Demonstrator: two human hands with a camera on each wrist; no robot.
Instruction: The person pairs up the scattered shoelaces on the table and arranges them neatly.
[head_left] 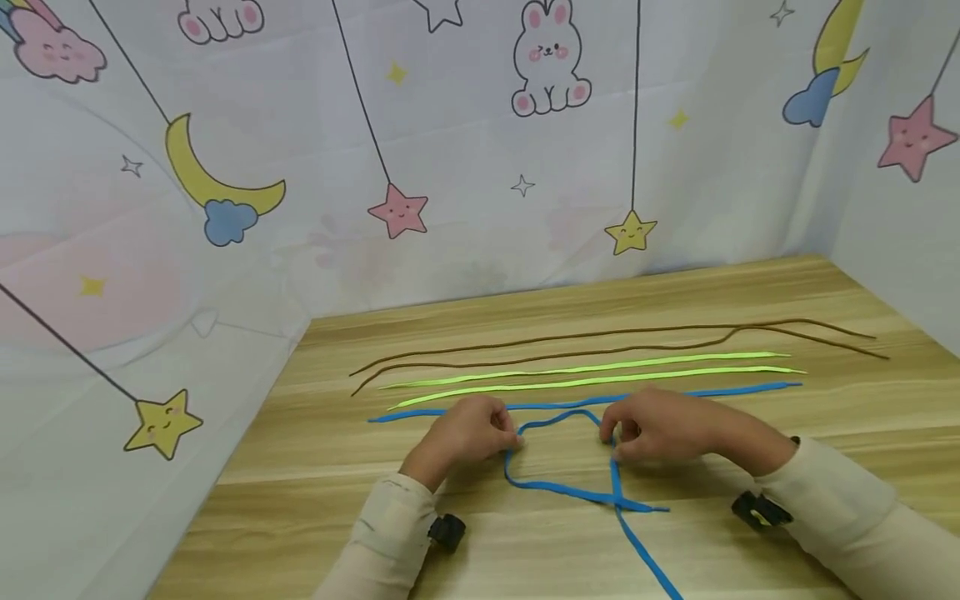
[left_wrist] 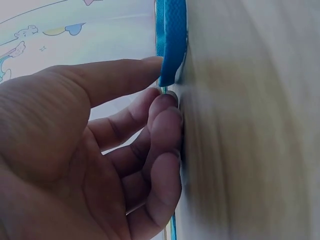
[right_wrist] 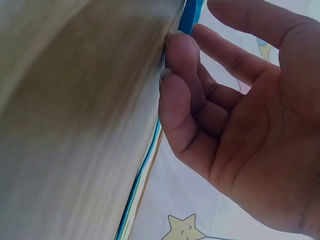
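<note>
On the wooden tabletop, a flat blue shoelace [head_left: 558, 489] is laid in a rounded loop whose strands cross at the near right. My left hand [head_left: 474, 431] is at the loop's left side, thumb and fingertips pinching the blue shoelace [left_wrist: 173, 42] close to the table. Across the loop, my right hand [head_left: 663, 427] has its fingers loosely bent beside the right strand. The right wrist view shows its thumb and index finger apart near the blue lace [right_wrist: 188, 17], with other fingertips resting on the wood. Part of each lace side is hidden by the hands.
Behind the loop lie another blue shoelace [head_left: 738, 391], two lime-green laces [head_left: 600, 382] and two brown laces [head_left: 555, 338], stretched side to side. One blue tail [head_left: 647, 558] runs toward the near edge. A patterned white curtain [head_left: 480, 150] borders the table's back and sides.
</note>
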